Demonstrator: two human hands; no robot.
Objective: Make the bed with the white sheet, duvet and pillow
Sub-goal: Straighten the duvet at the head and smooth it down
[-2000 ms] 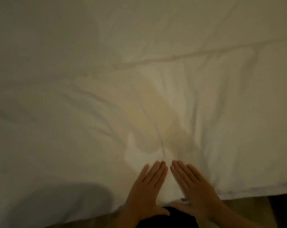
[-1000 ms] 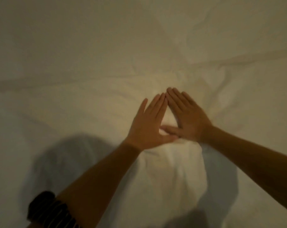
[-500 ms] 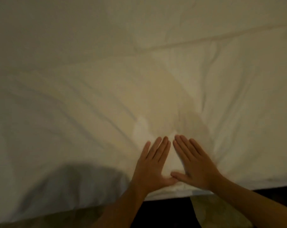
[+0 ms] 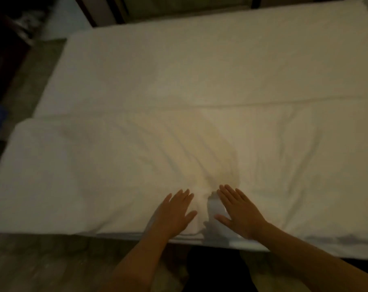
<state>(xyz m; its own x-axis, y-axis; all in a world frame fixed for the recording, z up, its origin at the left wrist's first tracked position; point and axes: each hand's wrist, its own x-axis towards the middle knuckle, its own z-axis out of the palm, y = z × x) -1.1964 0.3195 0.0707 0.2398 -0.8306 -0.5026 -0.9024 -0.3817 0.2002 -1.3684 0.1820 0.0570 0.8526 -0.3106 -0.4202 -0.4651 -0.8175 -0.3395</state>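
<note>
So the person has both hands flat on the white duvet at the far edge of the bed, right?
Not quite. The left hand and right hand lie flat on the white duvet, but at the near edge of the bed, close to the person, as the head view shows.
</note>
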